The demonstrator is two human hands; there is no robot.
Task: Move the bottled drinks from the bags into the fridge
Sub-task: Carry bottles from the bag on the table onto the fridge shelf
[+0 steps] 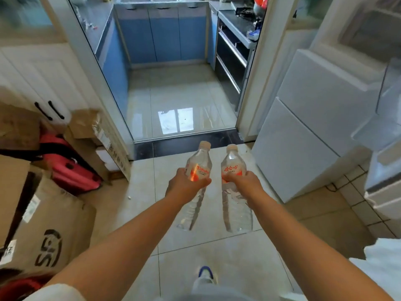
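Two bottled drinks are held out in front of the body, one per hand, both clear water bottles with red labels and pale caps pointing forward. The left bottle (196, 183) is gripped around its labelled middle by the left hand (184, 184), fingers curled round it; the right bottle (234, 187) is gripped the same way by the right hand (243, 182). The bottles are just beside each other but apart.

The fridge (321, 118) is seen ahead and to the right of the right hand, with its door (388, 131) swung open beyond it (the interior shelves are too blurred to tell what they hold). Neither bottle has been set inside yet, so this pair is judged to be mid-carry. No bags are clearly made out; cardboard boxes (50, 224) and a red case (69, 168) are stacked to the left of the left hand, so how many drinks remain cannot be told. What is left for this pair is the turn to the right and the placing on a shelf.
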